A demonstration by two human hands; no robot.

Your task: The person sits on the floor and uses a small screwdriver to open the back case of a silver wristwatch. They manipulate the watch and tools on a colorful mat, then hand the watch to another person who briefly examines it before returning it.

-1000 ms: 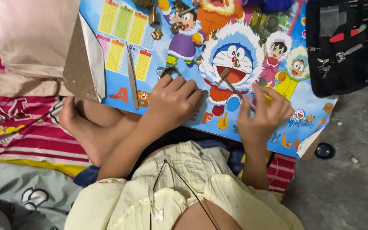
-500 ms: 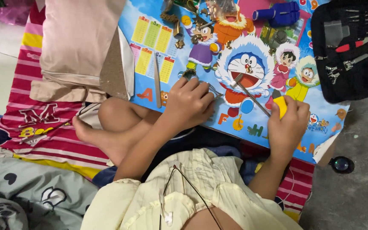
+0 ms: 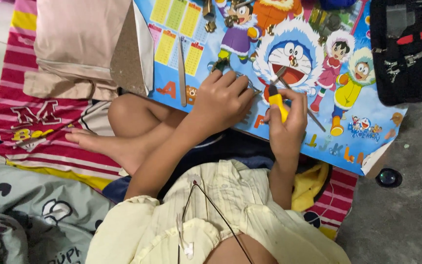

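A large blue cartoon poster board (image 3: 367, 124) lies flat ahead of the crossed legs, printed with bright characters, yellow table grids at its upper left and coloured letters along its near edge; a black zip-open tool case (image 3: 406, 49) sits at its right, partly overlapping it.

left hand (image 3: 223, 100) hides whatever it presses.

A black tool case (image 3: 406, 49) lies open at the top right, beside the cartoon board (image 3: 367, 122). A beige pillow (image 3: 79, 44) rests on a striped mat (image 3: 30, 132) at the left, with a piece of cardboard (image 3: 128, 54) against it. A grey blanket (image 3: 25, 210) fills the lower left. A small dark lens (image 3: 388, 177) sits on the grey floor (image 3: 401, 225).
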